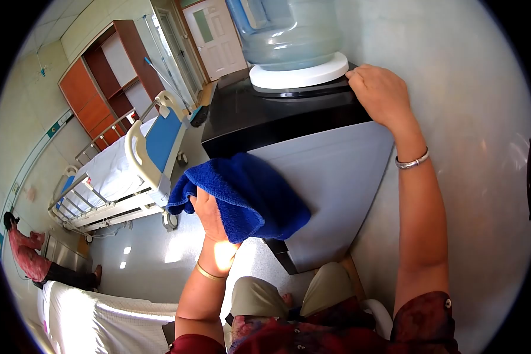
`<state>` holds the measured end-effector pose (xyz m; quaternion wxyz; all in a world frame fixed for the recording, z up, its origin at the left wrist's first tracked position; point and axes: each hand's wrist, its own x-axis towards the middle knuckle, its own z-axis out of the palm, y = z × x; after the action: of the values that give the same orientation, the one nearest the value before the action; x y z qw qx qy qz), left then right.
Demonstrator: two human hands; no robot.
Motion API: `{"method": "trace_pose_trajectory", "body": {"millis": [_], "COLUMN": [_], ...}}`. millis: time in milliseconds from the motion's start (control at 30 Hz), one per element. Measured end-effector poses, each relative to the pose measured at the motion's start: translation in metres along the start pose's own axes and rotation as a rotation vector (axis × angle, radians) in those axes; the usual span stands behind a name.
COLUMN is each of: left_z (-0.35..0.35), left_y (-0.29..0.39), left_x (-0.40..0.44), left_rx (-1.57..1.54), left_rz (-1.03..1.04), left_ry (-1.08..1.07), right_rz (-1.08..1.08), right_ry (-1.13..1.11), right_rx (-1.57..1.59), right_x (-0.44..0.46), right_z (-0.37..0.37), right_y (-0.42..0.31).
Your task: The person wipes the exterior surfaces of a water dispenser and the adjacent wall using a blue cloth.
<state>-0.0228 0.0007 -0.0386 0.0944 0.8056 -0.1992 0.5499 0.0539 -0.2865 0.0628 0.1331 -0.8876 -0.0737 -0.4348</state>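
A blue towel (271, 194) is in my left hand (207, 213), draped over the fingers, and it hangs against the grey side panel of a water dispenser (336, 171). The cloth covers most of those fingers. My right hand (379, 91) is closed at the dispenser's black top edge, near the wall; its fingertips are partly hidden. On the dispenser's top a large clear water bottle (295, 38) sits in a white collar (304, 72), just left of my right hand.
A hospital bed (118, 171) with side rails stands to the left, before a brown wardrobe (109, 76). A broom (199, 115) leans near the bed. Another person (29, 253) is at the far left by a metal cabinet (65, 251). A white-covered bed (112, 318) lies at lower left.
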Motion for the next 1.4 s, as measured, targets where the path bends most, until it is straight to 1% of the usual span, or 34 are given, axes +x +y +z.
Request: {"method": "trace_pose_trajectory", "body": {"millis": [33,167,233,267,300,333,433,467,500,567,633,700,767,800,833,900,933,967,1000,1033,1100,1133,1200,1233,1300,1333,1400], "left_z": [0.004,0.007,0.012,0.018,0.023,0.029,0.047,0.046,0.047,0.051,0.063,0.073,0.087,0.092,0.102,0.104,0.11,0.121,0.128,0.128,0.125,0.127,0.129,0.124,0.115,0.108,0.096], "left_y": [0.001,0.028,0.039,0.043,0.047,0.05,0.065,0.074,0.083,0.1,0.112,0.124,0.131,0.138,0.147,0.161,0.168,0.173,0.173,0.172,0.168,0.163,0.147,0.138,0.115,0.104,0.079], "left_x": [0.001,0.018,0.027,0.028,0.029,0.03,0.038,0.043,0.049,0.057,0.061,0.067,0.067,0.069,0.07,0.074,0.075,0.075,0.074,0.073,0.067,0.061,0.041,0.03,0.011,0.002,-0.013], "left_rx": [0.014,0.008,-0.027,-0.041,-0.137,-0.23,-0.24,-0.218,-0.224,-0.28,-0.238,-0.257,-0.173,-0.163,-0.049,0.147,0.147,0.109,0.072,0.074,0.191,0.192,-0.035,-0.036,-0.17,-0.167,-0.133], "left_rz": [0.018,0.045,0.088,0.095,0.138,0.18,0.166,0.215,0.218,0.209,0.239,0.299,0.422,0.448,0.495,0.599,0.597,0.638,0.676,0.669,0.762,0.762,0.711,0.706,0.664,0.66,0.672], "left_ry": [0.026,-0.042,-0.064,-0.066,-0.051,-0.036,-0.082,-0.099,-0.1,-0.115,-0.156,-0.199,-0.158,-0.191,-0.126,-0.08,-0.076,-0.07,-0.063,-0.057,0.001,0.008,-0.142,-0.143,-0.092,-0.095,-0.401], "right_rz": [-0.06,-0.045,-0.161,-0.137,-0.127,-0.124,-0.083,-0.061,-0.04,-0.055,-0.071,-0.222,-0.252,-0.285,-0.286,-0.126,-0.129,-0.118,-0.108,-0.116,-0.135,-0.137,-0.064,-0.066,-0.072,-0.075,-0.023], "right_ry": [0.125,0.054,0.072,0.076,0.075,0.038,-0.017,-0.095,-0.173,-0.171,-0.169,-0.213,-0.206,-0.201,-0.199,-0.191,-0.19,-0.213,-0.236,-0.237,-0.242,-0.238,-0.229,-0.233,-0.164,-0.167,-0.152], "right_rx": [0.064,-0.06,-0.111,-0.081,-0.09,-0.082,-0.024,0.002,0.029,0.073,0.115,0.137,0.179,0.227,0.221,0.325,0.322,0.28,0.236,0.232,0.246,0.242,0.185,0.184,0.148,0.151,0.133], "right_x": [-0.001,0.0,0.0,-0.001,0.0,0.0,0.003,0.003,0.004,0.005,0.008,0.014,0.008,0.008,0.009,0.008,0.008,0.008,0.009,0.01,0.011,0.01,0.005,0.004,0.003,0.002,0.002], "right_z": [0.001,-0.003,-0.001,-0.002,-0.002,-0.002,-0.002,-0.006,-0.008,-0.007,-0.004,-0.002,-0.013,-0.019,-0.019,-0.012,-0.012,-0.014,-0.014,-0.012,-0.008,-0.011,-0.015,-0.014,-0.009,-0.007,-0.007], "right_y": [0.001,-0.001,0.002,0.0,0.001,0.001,0.003,0.003,0.003,0.007,0.015,0.025,0.02,0.018,0.018,0.017,0.016,0.016,0.015,0.017,0.021,0.018,0.013,0.012,0.012,0.011,0.009]}}
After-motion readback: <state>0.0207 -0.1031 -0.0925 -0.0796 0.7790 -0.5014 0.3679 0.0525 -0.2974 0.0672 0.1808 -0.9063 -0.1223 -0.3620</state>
